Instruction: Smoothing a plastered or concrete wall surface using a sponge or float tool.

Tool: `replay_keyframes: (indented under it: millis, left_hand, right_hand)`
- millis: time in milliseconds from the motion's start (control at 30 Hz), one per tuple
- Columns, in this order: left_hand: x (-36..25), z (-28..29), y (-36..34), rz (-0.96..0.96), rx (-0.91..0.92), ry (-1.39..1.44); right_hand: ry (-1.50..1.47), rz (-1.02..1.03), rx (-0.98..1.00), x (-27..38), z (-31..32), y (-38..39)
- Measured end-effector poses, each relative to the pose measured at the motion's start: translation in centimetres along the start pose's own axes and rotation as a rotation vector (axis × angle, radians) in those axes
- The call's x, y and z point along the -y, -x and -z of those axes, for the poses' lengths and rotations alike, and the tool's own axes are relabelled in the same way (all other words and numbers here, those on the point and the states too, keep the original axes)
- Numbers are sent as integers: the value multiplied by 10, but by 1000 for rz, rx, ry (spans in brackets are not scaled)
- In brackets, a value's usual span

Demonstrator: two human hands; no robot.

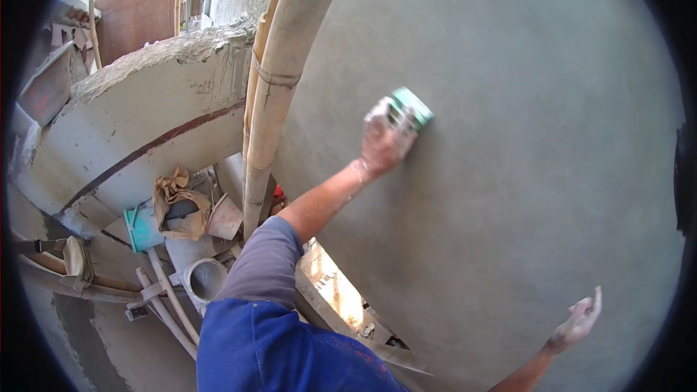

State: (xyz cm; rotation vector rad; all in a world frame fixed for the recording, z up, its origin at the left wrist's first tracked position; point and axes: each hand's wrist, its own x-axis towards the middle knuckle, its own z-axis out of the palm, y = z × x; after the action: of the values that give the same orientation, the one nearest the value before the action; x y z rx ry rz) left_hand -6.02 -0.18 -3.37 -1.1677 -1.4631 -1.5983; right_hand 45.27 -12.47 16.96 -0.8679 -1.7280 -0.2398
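My left hand (387, 134), dusted with pale plaster, is closed on a green plastering float (414, 107). The float lies against the grey plastered wall (523, 138), and motion blurs its edges a little. Lower down at the right, my right hand (579, 318) is whitened with plaster too. Its fingers are stretched out with nothing in them, close to the wall; whether they touch it I cannot tell.
A thick bamboo pole (283, 58) stands upright left of my left arm. Beyond it are a broken-edged wall (160, 87), a turquoise bucket (143, 229), a crumpled brown paper bag (178, 196) and a wide grey pipe (205, 278). More poles (170, 290) lean at lower left.
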Motion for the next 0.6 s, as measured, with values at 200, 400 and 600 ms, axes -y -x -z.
replay_keyframes:
  millis: [200, 400, 600]
  left_hand:
    - [146, 0, -142, 366, -235, -261]
    - [51, -18, -112, 153, -200, -247]
    - [56, -8, -57, -167, -151, -90]
  right_hand:
    - [-6, 227, -182, 25, -56, -120]
    - [19, 171, -230, 1, -93, -168]
    - [83, 432, -304, -45, -80, -182]
